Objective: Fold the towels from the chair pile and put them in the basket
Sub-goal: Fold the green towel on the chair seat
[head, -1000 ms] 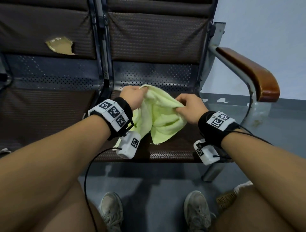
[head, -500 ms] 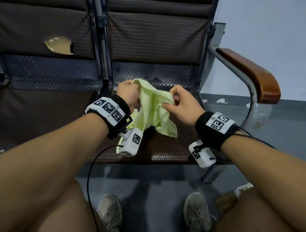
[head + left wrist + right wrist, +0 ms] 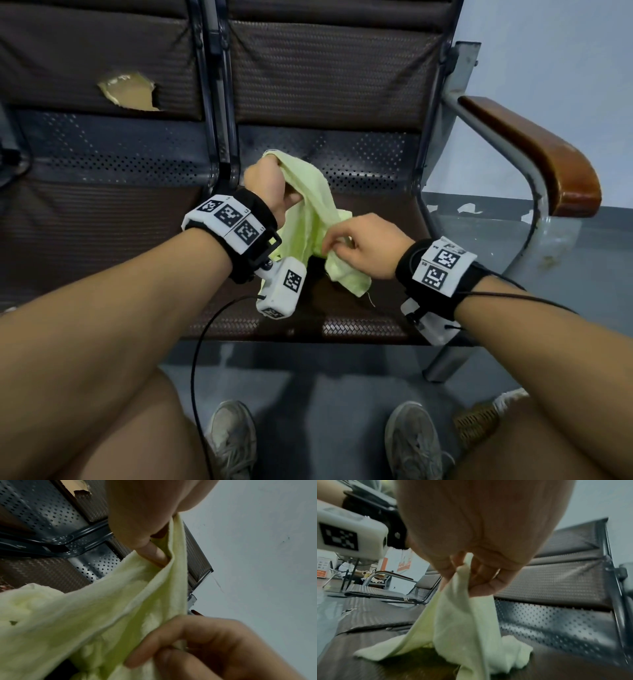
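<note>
My left hand [image 3: 270, 186] pinches the top edge of the pale green terry towel [image 3: 313, 219] above the brown woven chair seat [image 3: 376, 308]; my right hand [image 3: 359, 245] pinches a lower fold; its tail drags on the seat; with the cloth bunched, I may be holding mismatched corners, giving a crooked fold.

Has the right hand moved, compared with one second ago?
Yes. The right hand has slid left, away from the wooden armrest, along the green towel.
</note>
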Demonstrator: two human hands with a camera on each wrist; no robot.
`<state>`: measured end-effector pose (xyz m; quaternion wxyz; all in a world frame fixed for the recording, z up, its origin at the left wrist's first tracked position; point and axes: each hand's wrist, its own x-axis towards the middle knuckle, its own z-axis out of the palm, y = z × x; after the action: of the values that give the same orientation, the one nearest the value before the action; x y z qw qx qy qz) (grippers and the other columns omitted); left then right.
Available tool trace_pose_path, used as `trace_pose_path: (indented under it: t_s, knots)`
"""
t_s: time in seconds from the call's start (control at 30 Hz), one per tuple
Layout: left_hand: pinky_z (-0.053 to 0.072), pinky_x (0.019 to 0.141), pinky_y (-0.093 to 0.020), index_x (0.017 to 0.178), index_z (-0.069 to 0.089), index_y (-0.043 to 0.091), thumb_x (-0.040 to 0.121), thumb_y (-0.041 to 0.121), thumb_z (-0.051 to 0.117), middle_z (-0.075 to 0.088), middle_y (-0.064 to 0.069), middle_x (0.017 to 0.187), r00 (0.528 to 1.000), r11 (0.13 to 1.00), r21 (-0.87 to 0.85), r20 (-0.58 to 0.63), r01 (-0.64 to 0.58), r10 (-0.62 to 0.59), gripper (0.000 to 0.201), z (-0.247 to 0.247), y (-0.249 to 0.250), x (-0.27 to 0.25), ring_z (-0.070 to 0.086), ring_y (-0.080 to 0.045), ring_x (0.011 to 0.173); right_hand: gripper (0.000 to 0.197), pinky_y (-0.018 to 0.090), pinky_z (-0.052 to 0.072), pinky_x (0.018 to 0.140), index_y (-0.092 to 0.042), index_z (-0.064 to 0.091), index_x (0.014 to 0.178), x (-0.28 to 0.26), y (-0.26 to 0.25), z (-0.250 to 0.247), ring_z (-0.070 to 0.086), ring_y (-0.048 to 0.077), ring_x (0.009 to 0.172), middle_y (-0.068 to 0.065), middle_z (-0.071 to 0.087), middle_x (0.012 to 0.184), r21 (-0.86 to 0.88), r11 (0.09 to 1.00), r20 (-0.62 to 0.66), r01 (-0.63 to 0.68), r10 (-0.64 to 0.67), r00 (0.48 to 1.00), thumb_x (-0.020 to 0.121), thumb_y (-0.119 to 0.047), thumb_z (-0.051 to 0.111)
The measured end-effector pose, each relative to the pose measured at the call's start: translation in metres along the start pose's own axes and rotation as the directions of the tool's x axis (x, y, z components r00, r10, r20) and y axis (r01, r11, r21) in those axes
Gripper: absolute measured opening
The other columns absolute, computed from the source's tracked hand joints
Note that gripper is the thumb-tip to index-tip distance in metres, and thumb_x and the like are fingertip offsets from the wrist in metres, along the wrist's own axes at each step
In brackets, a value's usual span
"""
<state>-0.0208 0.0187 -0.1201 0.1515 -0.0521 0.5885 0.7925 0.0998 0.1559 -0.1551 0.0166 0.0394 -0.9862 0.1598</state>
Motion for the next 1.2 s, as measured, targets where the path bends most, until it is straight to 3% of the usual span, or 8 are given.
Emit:
trace_pose_path:
  t_s: [0.23, 0.33, 0.47, 0.57, 0.7, 0.93, 1.03, 1.2]
  knots:
    - [0.058, 0.06, -0.034, 0.098, 0.06, 0.002, 0.094, 0.002, 0.038, 0.061, -0.013, 0.08, 0.99, 0.996, -0.055, 0.124, 0.072, -0.064, 0.022, 0.023, -0.007, -0.025, 0.062, -0.027, 0.077, 0.073, 0.032, 0.045, 0.056, -0.022, 0.054, 0.053, 0.013, -0.007, 0.031, 0.063, 0.018, 0.06, -0.004, 0.062, 0.056, 0.064, 0.947, 0.104, -0.315, 0.307, 0.946, 0.078, -0.088, 0.036]
    - [0.06, 0.074, -0.044, 0.102, 0.06, -0.001, 0.094, -0.001, 0.038, 0.064, -0.016, 0.089, 0.992, 0.996, -0.063, 0.12, 0.057, -0.049, 0.023, 0.026, -0.007, -0.023, 0.064, -0.029, 0.084, 0.051, 0.035, 0.054, 0.075, -0.016, 0.06, 0.07, 0.017, 0.003, 0.036, 0.068, 0.027, 0.082, 0.006, 0.068, 0.079, 0.075, 0.928, 0.19, -0.365, 0.346, 0.919, 0.097, -0.057, 0.045]
    - [0.059, 0.057, -0.032, 0.122, 0.056, 0.016, 0.095, 0.001, 0.031, 0.062, -0.013, 0.114, 0.998, 0.994, 0.092, 0.018, -0.065, 0.064, 0.04, 0.008, -0.007, 0.0, 0.066, -0.026, 0.09, 0.032, 0.025, 0.04, 0.056, -0.015, 0.062, 0.073, 0.014, 0.032, 0.017, 0.062, 0.025, 0.072, 0.002, 0.062, 0.073, 0.224, 0.874, 0.001, -0.431, 0.442, 0.897, 0.098, -0.031, 0.05]
    - [0.057, 0.055, -0.028, 0.111, 0.068, 0.017, 0.095, 0.004, 0.039, 0.071, -0.013, 0.104, 0.993, 0.958, 0.263, 0.005, -0.115, 0.117, 0.036, -0.012, -0.009, 0.017, 0.073, -0.026, 0.078, 0.027, 0.023, 0.034, 0.059, -0.023, 0.061, 0.069, 0.005, 0.05, -0.001, 0.055, 0.008, 0.058, -0.01, 0.057, 0.058, 0.328, 0.861, -0.243, -0.389, 0.475, 0.846, 0.095, -0.025, 0.052]
    - [0.047, 0.045, -0.022, 0.102, 0.073, 0.012, 0.093, 0.002, 0.043, 0.069, -0.006, 0.06, 0.986, 0.851, 0.5, 0.041, -0.16, 0.161, 0.033, -0.019, -0.016, 0.026, 0.063, -0.017, 0.046, 0.037, 0.032, 0.029, 0.064, -0.018, 0.048, 0.066, 0.002, 0.056, -0.01, 0.053, 0.023, 0.069, -0.003, 0.053, 0.065, 0.358, 0.872, -0.437, -0.333, 0.471, 0.766, 0.101, -0.032, 0.043]
    - [0.057, 0.054, -0.025, 0.095, 0.071, 0.008, 0.094, -0.008, 0.032, 0.069, -0.011, 0.083, 0.995, 0.988, 0.122, 0.0, -0.094, 0.095, 0.042, -0.011, -0.006, 0.027, 0.069, -0.018, 0.059, 0.04, 0.038, 0.045, 0.066, -0.013, 0.06, 0.075, -0.016, 0.07, -0.007, 0.055, 0.02, 0.067, 0.002, 0.058, 0.07, 0.027, 0.98, -0.075, -0.196, 0.198, 0.977, 0.088, -0.05, 0.069]
    - [0.057, 0.059, -0.023, 0.098, 0.072, 0.006, 0.095, -0.009, 0.036, 0.071, -0.012, 0.087, 0.997, 0.994, 0.084, -0.018, -0.073, 0.074, 0.039, -0.017, -0.006, 0.031, 0.072, -0.016, 0.062, 0.039, 0.032, 0.04, 0.067, -0.016, 0.055, 0.073, -0.021, 0.077, 0.003, 0.056, 0.024, 0.074, -0.002, 0.053, 0.069, -0.208, 0.932, 0.157, -0.298, 0.332, 0.93, 0.092, -0.049, 0.065]
    - [0.059, 0.068, -0.022, 0.106, 0.07, -0.006, 0.092, -0.012, 0.054, 0.07, -0.016, 0.104, 1.0, 0.984, 0.177, 0.017, -0.012, 0.009, 0.022, -0.03, -0.01, 0.037, 0.071, -0.02, 0.08, 0.04, 0.036, 0.045, 0.066, -0.013, 0.065, 0.073, -0.033, 0.091, -0.009, 0.06, 0.029, 0.073, 0.006, 0.061, 0.069, 0.106, 0.915, 0.002, -0.389, 0.391, 0.921, 0.097, -0.044, 0.058]
